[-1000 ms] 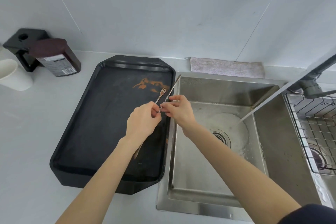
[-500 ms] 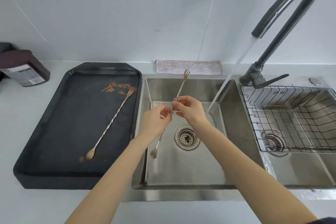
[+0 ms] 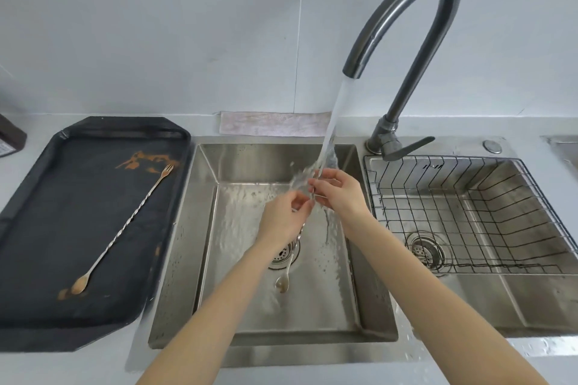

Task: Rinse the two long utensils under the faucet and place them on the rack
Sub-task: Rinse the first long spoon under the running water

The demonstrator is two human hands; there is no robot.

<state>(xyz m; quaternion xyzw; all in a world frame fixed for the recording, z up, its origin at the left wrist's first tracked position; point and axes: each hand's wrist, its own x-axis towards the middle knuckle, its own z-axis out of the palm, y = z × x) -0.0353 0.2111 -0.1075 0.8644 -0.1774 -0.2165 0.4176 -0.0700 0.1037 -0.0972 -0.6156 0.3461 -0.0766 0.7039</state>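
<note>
A long stainless steel double sink (image 3: pixel 372 327) is set into the pale grey counter (image 3: pixel 37 366), and its left basin (image 3: pixel 187 259) is wet and rippling. To the left of the sink lies a big black octagonal tray (image 3: pixel 47 228), smeared with orange-brown sauce (image 3: pixel 140 159) near its far edge. A dark grey arched faucet (image 3: pixel 416 25) rises behind the divider and pours a slanting stream of water (image 3: pixel 334 116) into the left basin. A black wire rack (image 3: pixel 469 212) sits inside the right basin, with nothing I can see in it. A pale folded cloth (image 3: pixel 272 123) lies against the wall behind the sink.

Both bare hands are out over the left basin, right under the stream. The left hand (image 3: pixel 283 217) and the right hand (image 3: pixel 339 194) are each pinched on the same long twisted metal stirrer (image 3: pixel 292 251), fingertips almost meeting at its middle. Its spoon end hangs down toward the drain strainer (image 3: pixel 283 255); its upper end is lost in the splashing water.

The second long twisted stirrer (image 3: pixel 125 225) rests diagonally on the tray, fork end beside the sauce, spoon end sitting by a small brown blot at the near left. A dark brown bottle (image 3: pixel 9 141) peeks in at the far left edge.
</note>
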